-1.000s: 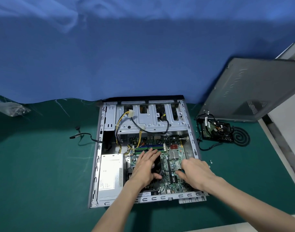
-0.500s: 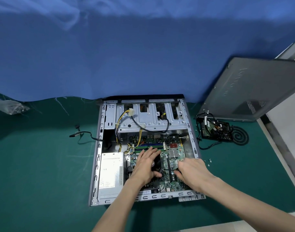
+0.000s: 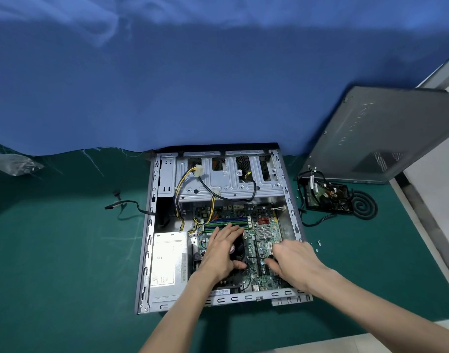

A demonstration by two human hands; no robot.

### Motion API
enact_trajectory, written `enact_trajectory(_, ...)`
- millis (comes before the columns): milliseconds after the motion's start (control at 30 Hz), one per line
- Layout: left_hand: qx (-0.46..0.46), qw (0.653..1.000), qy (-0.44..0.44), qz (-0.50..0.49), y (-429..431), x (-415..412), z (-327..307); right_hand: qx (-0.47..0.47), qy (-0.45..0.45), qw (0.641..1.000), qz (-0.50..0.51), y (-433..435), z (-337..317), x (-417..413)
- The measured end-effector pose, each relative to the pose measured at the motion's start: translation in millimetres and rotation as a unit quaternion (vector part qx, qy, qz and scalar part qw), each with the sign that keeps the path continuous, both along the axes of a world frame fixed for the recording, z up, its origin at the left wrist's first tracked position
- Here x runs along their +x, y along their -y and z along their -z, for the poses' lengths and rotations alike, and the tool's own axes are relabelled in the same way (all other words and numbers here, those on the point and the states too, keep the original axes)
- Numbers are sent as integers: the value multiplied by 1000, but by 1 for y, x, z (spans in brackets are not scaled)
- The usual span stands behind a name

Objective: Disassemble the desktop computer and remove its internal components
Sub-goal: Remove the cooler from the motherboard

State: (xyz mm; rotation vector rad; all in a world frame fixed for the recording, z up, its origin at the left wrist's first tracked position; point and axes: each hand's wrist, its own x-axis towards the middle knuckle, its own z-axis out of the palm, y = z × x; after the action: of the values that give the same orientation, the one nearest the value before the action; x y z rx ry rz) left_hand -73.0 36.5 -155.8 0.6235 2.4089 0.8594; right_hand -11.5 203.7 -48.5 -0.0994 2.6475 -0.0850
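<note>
- Grey computer case [image 3: 148, 250], lid off, lies flat around both hands.
- Green motherboard [image 3: 263, 247] sits inside it, under the right hand [image 3: 294, 263].
- Black cooler fan [image 3: 240, 248] lies beneath the left hand [image 3: 222, 253].
- Silver power supply [image 3: 167, 261] sits just left of that hand.

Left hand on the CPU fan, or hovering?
Touching. Head view: the left hand lies over the CPU fan, fingers across its top, thumb against its near edge.

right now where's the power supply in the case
In the head view, the silver power supply sits in the near-left corner of the open case, beside the motherboard and just left of the left hand.
</note>
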Motion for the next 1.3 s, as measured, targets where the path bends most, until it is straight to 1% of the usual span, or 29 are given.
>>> enact_trajectory(300, -1, 1000, -12, 11, -1, 2, -5, 7, 13, 1000, 6, -2, 1, 0)
enact_trajectory(367, -2, 1000, -6, 11, -1, 1, -5, 21, 9, 1000, -12, 3, -2, -1)
enact_trajectory(433, -6, 1000, -9, 12, -2, 2, -5, 36, 14, 998, -55, 7, -7, -5)
enact_trajectory(533, -9, 1000, -1, 16, -2, 0, -5, 81, 80, 986, -123, 14, -20, -15)
enact_trajectory(600, 6, 999, 14, 31, -6, 1, -11, 101, 84, 983, -131, 38, -20, -20)
enact_trajectory(633, 29, 998, 35, 34, -8, 3, -13, 152, 67, 982, -85, 51, -19, -23)
enact_trajectory(667, 53, 996, 65, 30, -9, 7, -17, 197, 27, 980, 3, 63, -28, -25)
enact_trajectory(700, 104, 989, 98, 21, -12, 13, -18, 203, 1, 976, 76, 70, -33, -27)
enact_trajectory(733, 106, 989, 98, 19, -13, 18, -21, 186, 9, 980, 70, 71, -28, -27)
enact_trajectory(767, 87, 991, 98, 6, -15, 21, -29, 142, 40, 989, 11, 67, -16, -28)
enact_trajectory(800, 70, 994, 87, -10, -15, 21, -30, 95, 66, 993, -11, 63, -16, -26)
enact_trajectory(833, 60, 995, 71, -21, -15, 21, -27, 79, 85, 993, 1, 60, -17, -26)
enact_trajectory(867, 75, 995, 57, -21, -14, 20, -32, 58, 70, 995, 39, 52, -23, -25)
enact_trajectory(933, 107, 993, 39, -21, -14, 17, -34, 0, 67, 985, 156, 51, -17, -29)
enact_trajectory(967, 121, 991, 42, -22, -14, 15, -32, -43, 103, 969, 222, 49, -16, -32)
enact_trajectory(1000, 130, 990, 56, -21, -14, 16, -34, -96, 148, 940, 292, 48, -17, -34)
enact_trajectory(1033, 135, 988, 76, -19, -15, 17, -34, -144, 195, 901, 361, 44, -18, -37)
enact_trajectory(1067, 135, 988, 79, -15, -15, 17, -33, -167, 235, 867, 407, 40, -21, -40)
enact_trajectory(1100, 128, 989, 78, -14, -17, 18, -33, -166, 254, 856, 418, 35, -23, -41)
enact_trajectory(1133, 120, 989, 80, -15, -19, 17, -32, -156, 256, 863, 407, 33, -23, -41)
enact_trajectory(1167, 113, 990, 82, -18, -20, 17, -33, -139, 247, 881, 378, 31, -21, -40)
enact_trajectory(1233, 112, 989, 94, -17, -21, 16, -33, -100, 224, 931, 272, 27, -21, -40)
enact_trajectory(1300, 115, 988, 102, -6, -20, 17, -32, -68, 202, 967, 144, 24, -24, -41)
